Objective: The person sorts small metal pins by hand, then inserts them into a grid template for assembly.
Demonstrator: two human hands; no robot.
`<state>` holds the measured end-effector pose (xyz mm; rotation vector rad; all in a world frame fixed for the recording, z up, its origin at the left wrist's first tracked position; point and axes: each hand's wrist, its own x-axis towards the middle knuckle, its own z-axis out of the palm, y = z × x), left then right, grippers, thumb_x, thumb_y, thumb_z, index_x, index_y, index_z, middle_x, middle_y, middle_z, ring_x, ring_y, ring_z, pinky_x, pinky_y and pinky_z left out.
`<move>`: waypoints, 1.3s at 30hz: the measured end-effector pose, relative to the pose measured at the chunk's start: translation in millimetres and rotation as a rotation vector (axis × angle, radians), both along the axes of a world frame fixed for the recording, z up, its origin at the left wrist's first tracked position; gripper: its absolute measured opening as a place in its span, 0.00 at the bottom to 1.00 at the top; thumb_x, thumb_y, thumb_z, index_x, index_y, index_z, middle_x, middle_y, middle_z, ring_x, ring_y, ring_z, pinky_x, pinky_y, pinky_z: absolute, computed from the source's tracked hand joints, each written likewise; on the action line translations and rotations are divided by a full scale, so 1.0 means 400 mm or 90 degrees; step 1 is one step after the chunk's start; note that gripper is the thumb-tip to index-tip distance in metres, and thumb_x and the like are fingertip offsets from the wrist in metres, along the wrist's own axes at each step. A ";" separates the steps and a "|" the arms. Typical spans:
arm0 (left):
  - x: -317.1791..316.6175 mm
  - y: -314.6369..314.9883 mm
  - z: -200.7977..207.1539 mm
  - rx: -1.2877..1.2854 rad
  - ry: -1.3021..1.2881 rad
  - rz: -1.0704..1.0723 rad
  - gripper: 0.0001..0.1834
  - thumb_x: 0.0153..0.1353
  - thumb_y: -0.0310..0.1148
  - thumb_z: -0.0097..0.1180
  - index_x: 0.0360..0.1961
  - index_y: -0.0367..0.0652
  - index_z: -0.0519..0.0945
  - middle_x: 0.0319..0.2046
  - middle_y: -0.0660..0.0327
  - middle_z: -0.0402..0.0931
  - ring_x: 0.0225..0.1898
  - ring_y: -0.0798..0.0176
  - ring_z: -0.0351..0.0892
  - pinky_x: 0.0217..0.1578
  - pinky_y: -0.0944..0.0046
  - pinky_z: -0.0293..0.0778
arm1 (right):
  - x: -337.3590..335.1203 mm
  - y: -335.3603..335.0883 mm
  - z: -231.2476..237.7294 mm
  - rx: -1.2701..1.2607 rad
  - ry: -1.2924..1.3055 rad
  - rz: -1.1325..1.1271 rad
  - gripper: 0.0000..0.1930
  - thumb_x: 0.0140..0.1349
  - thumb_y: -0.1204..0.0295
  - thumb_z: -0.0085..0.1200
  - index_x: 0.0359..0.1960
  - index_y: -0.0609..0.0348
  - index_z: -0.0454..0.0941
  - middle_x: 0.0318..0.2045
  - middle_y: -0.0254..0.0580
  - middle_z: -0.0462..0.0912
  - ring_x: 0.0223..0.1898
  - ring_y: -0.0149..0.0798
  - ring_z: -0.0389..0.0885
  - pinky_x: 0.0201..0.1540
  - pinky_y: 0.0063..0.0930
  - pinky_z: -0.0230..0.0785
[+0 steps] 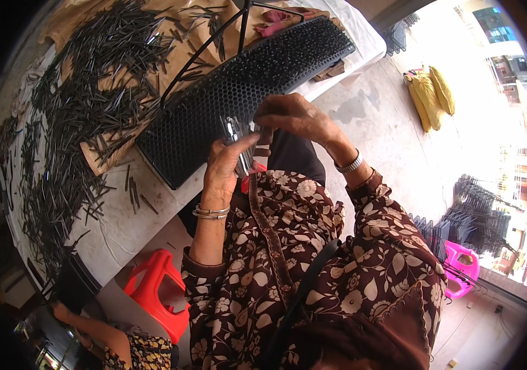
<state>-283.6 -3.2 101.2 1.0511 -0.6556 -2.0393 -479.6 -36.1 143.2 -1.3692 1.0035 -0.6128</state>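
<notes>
My left hand [220, 166] is wrapped round a bundle of thin, shiny dark rods [234, 137], its thumb laid across them. Close above the bundle's right side, my right hand [297, 117] is bent with its fingertips drawn together; whatever they hold is too small or hidden to make out. Just beyond both hands lies a long black tray [183, 139] with a honeycomb of round holes. Rod ends fill the holes towards its far right end, while the nearer left part shows bare holes.
Loose dark rods [78, 117] are heaped over the white-covered table [109, 231] and brown paper. A thin black metal frame [205, 49] stands behind the tray. A red stool [158, 290], another person's arm [100, 330], a pink stool [461, 268] and yellow sacks [427, 98] are around.
</notes>
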 end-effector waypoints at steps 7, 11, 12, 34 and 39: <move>0.003 -0.008 0.005 0.009 0.023 -0.020 0.16 0.56 0.32 0.63 0.43 0.33 0.80 0.35 0.51 0.83 0.31 0.56 0.86 0.20 0.68 0.80 | -0.009 0.004 -0.001 -0.109 0.047 -0.018 0.09 0.62 0.74 0.55 0.39 0.68 0.78 0.32 0.41 0.83 0.35 0.31 0.81 0.40 0.25 0.74; -0.006 -0.008 -0.022 0.042 0.046 0.050 0.15 0.57 0.33 0.63 0.43 0.36 0.78 0.37 0.50 0.83 0.34 0.53 0.86 0.22 0.70 0.79 | -0.026 -0.023 0.018 -0.195 0.218 -0.205 0.07 0.62 0.75 0.55 0.38 0.67 0.77 0.32 0.41 0.83 0.33 0.31 0.82 0.37 0.26 0.75; -0.008 -0.003 -0.031 0.043 0.046 0.051 0.15 0.57 0.33 0.63 0.43 0.36 0.78 0.37 0.50 0.83 0.34 0.53 0.86 0.22 0.70 0.79 | -0.039 -0.036 -0.006 -0.346 0.233 -0.227 0.06 0.61 0.75 0.55 0.37 0.67 0.76 0.30 0.44 0.83 0.31 0.34 0.83 0.34 0.27 0.74; -0.058 0.038 -0.067 0.210 0.220 0.123 0.17 0.58 0.32 0.62 0.47 0.38 0.78 0.41 0.49 0.79 0.42 0.53 0.81 0.44 0.50 0.81 | -0.023 -0.133 -0.094 -0.609 0.362 -0.255 0.05 0.59 0.78 0.54 0.37 0.64 0.74 0.30 0.49 0.77 0.33 0.51 0.79 0.35 0.37 0.72; -0.058 0.043 -0.055 0.200 0.220 0.123 0.18 0.59 0.32 0.61 0.49 0.38 0.76 0.41 0.50 0.78 0.41 0.52 0.81 0.44 0.50 0.81 | -0.028 -0.138 -0.097 -0.618 0.370 -0.209 0.06 0.59 0.77 0.54 0.37 0.63 0.74 0.31 0.50 0.76 0.35 0.52 0.78 0.36 0.38 0.72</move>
